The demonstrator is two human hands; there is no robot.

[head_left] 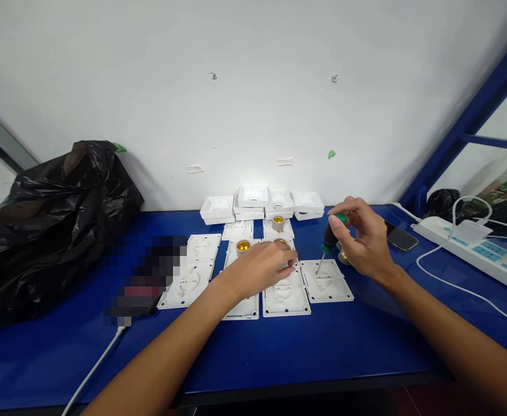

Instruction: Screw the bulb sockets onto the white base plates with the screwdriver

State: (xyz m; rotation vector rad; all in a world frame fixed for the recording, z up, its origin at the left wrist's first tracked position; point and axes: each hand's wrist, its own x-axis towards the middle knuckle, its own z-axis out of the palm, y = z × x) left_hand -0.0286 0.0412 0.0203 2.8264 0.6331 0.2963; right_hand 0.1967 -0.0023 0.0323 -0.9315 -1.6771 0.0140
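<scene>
The right hand [364, 242] was closed around a screwdriver [329, 240] with a green and black handle, fingers wrapped about the top of the handle, the shaft pointing down and slightly tilted. Its tip touched, or nearly touched, the near-right white plate [326, 282] lying flat on the blue table [279, 358]; the view was too small to tell which.

The left hand [260, 268] lay palm down over the middle of the group of plates, fingers loosely curled and stretched toward the right. It seemed to rest on the plate [286, 294] next to the one under the screwdriver, though whether it gripped anything could not be told.

Just beyond the left hand stood a small lamp socket [243, 247] with a brass inside, and another [278, 222] farther back. More flat white plates lay to the left, and a row of white boxes [262, 203] stood against the wall. A black plastic bag [49, 225] sat at the far left, a phone [399, 238] and a power strip [474, 248] at the right.
</scene>
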